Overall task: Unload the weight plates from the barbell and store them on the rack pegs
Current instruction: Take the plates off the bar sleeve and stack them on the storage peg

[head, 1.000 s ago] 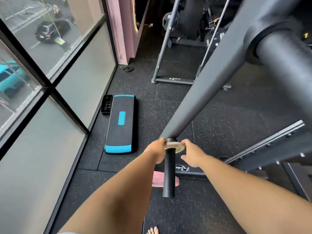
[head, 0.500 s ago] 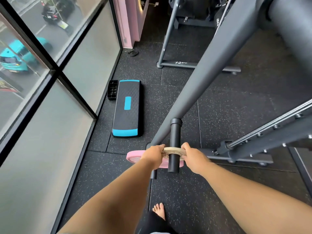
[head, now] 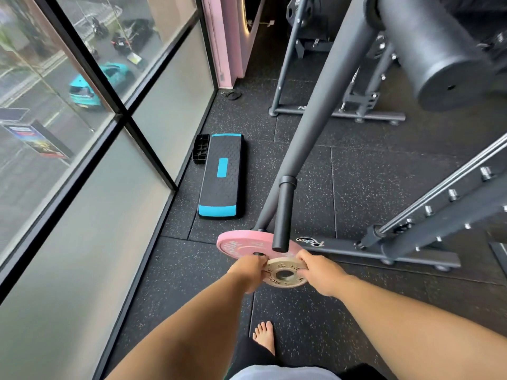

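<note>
Weight plates: two in view, neither on the black stub point(head: 282, 215).

Fat grey cylinder point(head: 433, 50), well above and right of the stub, shows a bare end face. No plate on the part in frame, and its far end is cut off at the top edge.

Long grey tube point(head: 323, 105) runs down past the stub's collar.

Pink plate point(head: 233, 242) lies flat just below the stub's tip, partly behind it. Can't tell if it sits on the floor or on something lower.

Small tan plate point(head: 286, 264) is just clear of the stub's tip on the camera side, bore empty, face tilted up.

Left hand point(head: 247, 272) grips the rim on one side and right hand point(head: 321, 272) on the other, fingers curled over the edge.

My read: mid-task. The tan plate is in hand, not stowed, and the pink one doesn't look stowed either. Can't tell whether the stub is a bar sleeve or a rack peg, so which way the plate is headed is open.

Hidden or unclear:
- the stub's joint to the tube
- the fingertips under the tan plate
- most of the pink plate's lettering
- any loaded plates outside the frame
</note>
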